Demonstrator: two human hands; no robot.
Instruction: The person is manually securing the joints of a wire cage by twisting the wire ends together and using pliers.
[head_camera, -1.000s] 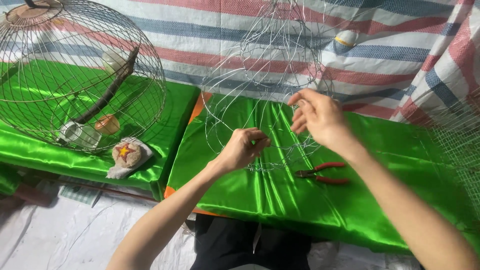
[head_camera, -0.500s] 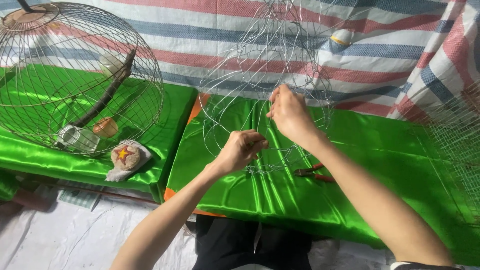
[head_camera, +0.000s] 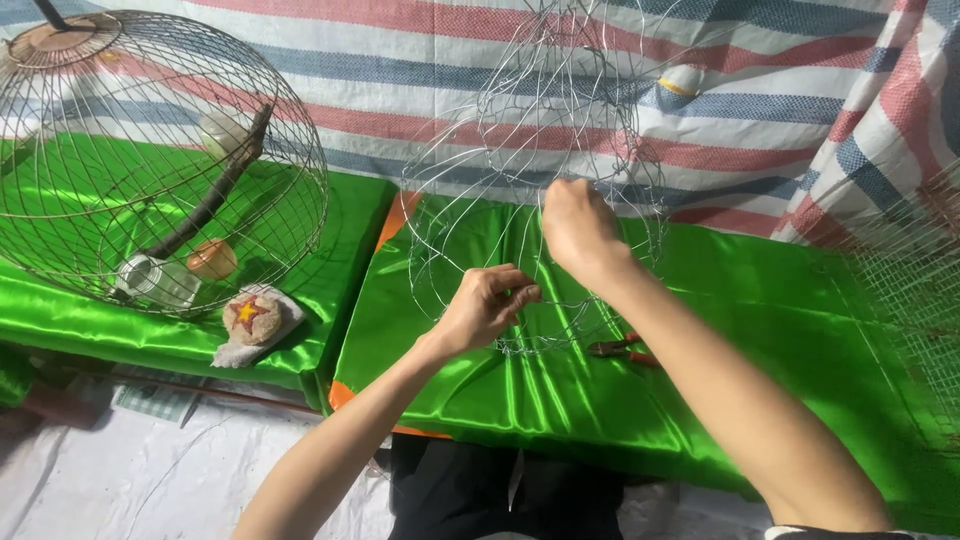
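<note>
While pinching thin strands low at frame centre, left hand (head_camera: 487, 305) closed on the unfinished silver wire cage frame (head_camera: 545, 170); right hand (head_camera: 577, 228) just above, fingers curled around an upright wire, fingertips hidden. Partly covered by the right forearm, red-handled pliers (head_camera: 622, 348) on shiny green satin cloth (head_camera: 760, 330). At far left, finished round wire birdcage (head_camera: 150, 160) holding a wooden perch (head_camera: 215, 190). Beyond, striped woven tarpaulin (head_camera: 400, 60) across the top.

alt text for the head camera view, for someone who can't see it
Two bare hands work an unfinished wire cage frame on green satin cloth: the left hand pinches its lower wires, the right hand grips higher. Red-handled pliers lie beside; a finished domed cage sits left.
</note>
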